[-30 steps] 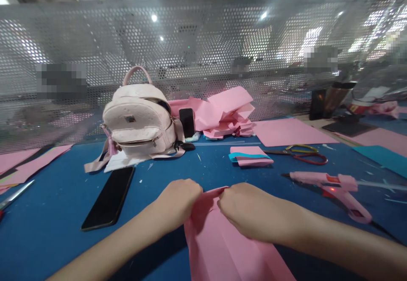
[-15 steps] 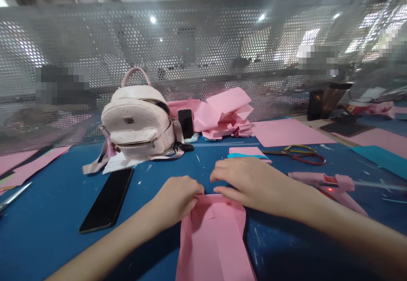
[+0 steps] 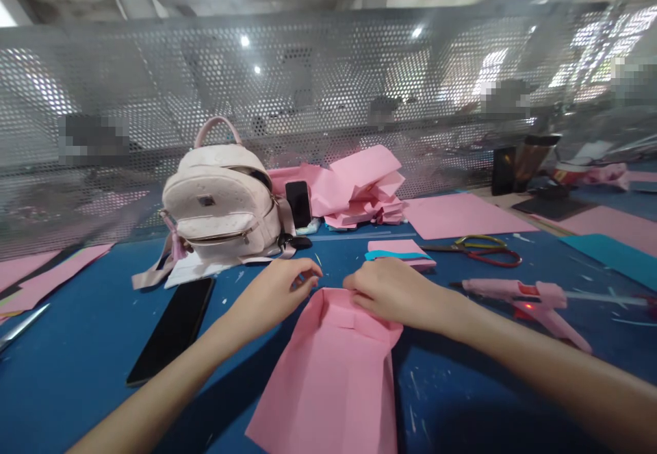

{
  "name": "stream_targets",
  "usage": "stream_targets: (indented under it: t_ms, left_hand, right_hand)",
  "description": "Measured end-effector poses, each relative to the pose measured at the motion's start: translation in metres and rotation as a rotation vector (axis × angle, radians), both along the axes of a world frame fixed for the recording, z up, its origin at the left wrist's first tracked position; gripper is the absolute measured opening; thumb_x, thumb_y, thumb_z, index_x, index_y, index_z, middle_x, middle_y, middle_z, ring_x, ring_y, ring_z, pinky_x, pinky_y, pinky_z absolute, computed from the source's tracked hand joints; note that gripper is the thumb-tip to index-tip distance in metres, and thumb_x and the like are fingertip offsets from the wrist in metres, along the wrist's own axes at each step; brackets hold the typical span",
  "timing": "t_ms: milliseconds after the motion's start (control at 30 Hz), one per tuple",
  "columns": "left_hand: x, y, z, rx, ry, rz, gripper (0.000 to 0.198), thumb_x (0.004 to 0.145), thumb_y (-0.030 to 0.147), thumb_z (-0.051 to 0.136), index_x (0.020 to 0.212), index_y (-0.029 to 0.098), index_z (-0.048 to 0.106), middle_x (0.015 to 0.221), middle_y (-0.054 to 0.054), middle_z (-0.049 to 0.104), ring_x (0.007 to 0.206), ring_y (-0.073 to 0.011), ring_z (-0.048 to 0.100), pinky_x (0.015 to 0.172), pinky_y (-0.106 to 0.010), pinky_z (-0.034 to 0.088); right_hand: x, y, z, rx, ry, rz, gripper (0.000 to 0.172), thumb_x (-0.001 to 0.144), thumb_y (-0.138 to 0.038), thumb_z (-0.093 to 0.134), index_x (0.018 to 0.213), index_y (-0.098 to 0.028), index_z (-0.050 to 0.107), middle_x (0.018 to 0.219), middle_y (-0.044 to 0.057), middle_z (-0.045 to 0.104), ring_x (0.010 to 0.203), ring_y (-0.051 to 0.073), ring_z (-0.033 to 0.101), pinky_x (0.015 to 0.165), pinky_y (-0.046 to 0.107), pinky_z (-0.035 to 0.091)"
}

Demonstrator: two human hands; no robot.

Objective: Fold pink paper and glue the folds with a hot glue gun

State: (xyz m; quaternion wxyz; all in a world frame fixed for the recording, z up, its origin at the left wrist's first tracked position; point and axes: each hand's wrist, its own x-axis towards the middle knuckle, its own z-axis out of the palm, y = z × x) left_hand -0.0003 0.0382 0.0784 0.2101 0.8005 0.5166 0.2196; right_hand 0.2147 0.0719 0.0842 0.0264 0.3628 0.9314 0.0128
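A folded pink paper piece (image 3: 333, 379) lies in front of me, its far end turned up into raised side walls. At the far right corner, my right hand (image 3: 384, 289) is closed with its fingertips gripping the paper's edge. My left hand (image 3: 282, 286) hovers just beside the far left corner, fingers curved and apart, holding nothing. Beyond my right hand sits a small stack of pink and blue paper (image 3: 400, 248). A pink glue gun (image 3: 534, 296) with a lit red light lies right of it.
Scissors (image 3: 482, 248) lie behind the glue gun. A black phone (image 3: 172, 331) lies at left, a pale backpack (image 3: 220, 200) behind it. Crumpled pink paper (image 3: 359, 183) and a pink sheet (image 3: 467, 214) lie along a perforated metal screen (image 3: 328, 64). A blade (image 3: 23, 327) shows at far left.
My left hand has let go of the paper's far left corner and moved slightly away. My right hand has closed on the far right side. The paper's near end has spread leftward.
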Motion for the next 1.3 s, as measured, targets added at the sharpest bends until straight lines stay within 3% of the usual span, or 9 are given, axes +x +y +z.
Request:
stream_targets:
  t_ms: [200,333,467,667,933,1300]
  left_hand:
    - [-0.001,0.006,-0.005,-0.101,-0.147,-0.013,0.034,0.100,0.035,0.045,0.105,0.020,0.074,0.101,-0.004,0.076,0.093,-0.0234,0.067,0.084,-0.033,0.048]
    - [0.005,0.007,-0.014,-0.211,-0.288,-0.031,0.044,0.102,0.045,0.037,0.118,0.021,0.070,0.118,-0.004,0.073,0.112,-0.0245,0.063,0.095,-0.032,0.047]
    - [0.012,0.006,-0.021,-0.320,-0.375,-0.052,0.051,0.099,0.054,0.041,0.131,0.022,0.064,0.134,-0.005,0.066,0.122,-0.0271,0.059,0.103,-0.036,0.046]
    - [0.017,0.003,-0.027,-0.414,-0.389,-0.012,0.063,0.096,0.056,0.047,0.145,0.017,0.049,0.154,-0.008,0.043,0.145,-0.0289,0.037,0.120,-0.042,0.025]
    - [0.019,0.000,-0.029,-0.476,-0.402,-0.027,0.064,0.095,0.052,0.049,0.149,0.017,0.043,0.160,-0.008,0.031,0.148,-0.0279,0.030,0.123,-0.044,0.016]
    - [0.014,0.003,-0.024,-0.486,-0.417,-0.039,0.060,0.096,0.053,0.048,0.147,0.022,0.047,0.159,-0.006,0.033,0.148,-0.0292,0.028,0.123,-0.049,0.014]
  right_hand:
    - [0.001,0.008,-0.001,-0.005,0.010,-0.107,0.024,0.092,-0.016,0.051,0.082,-0.018,0.073,0.081,0.008,0.074,0.077,0.022,0.069,0.059,0.027,0.033]
    - [0.001,0.016,-0.004,-0.002,0.018,-0.156,0.032,0.098,-0.020,0.045,0.085,-0.017,0.074,0.090,0.011,0.076,0.084,0.026,0.070,0.063,0.029,0.038]
    - [0.002,0.020,-0.010,-0.007,0.034,-0.172,0.033,0.098,-0.022,0.045,0.086,-0.016,0.074,0.093,0.012,0.076,0.086,0.026,0.071,0.066,0.029,0.041]
    - [0.000,0.022,-0.018,-0.013,0.043,-0.157,0.032,0.098,-0.022,0.044,0.089,-0.015,0.074,0.095,0.012,0.075,0.086,0.025,0.070,0.068,0.029,0.043]
    - [-0.005,0.020,-0.021,0.009,0.011,-0.166,0.031,0.099,-0.021,0.045,0.090,-0.013,0.073,0.092,0.014,0.074,0.089,0.026,0.070,0.071,0.030,0.045]
    - [-0.008,0.019,-0.011,0.027,-0.029,-0.193,0.031,0.101,-0.020,0.045,0.094,-0.011,0.073,0.095,0.017,0.075,0.090,0.029,0.072,0.072,0.031,0.047]
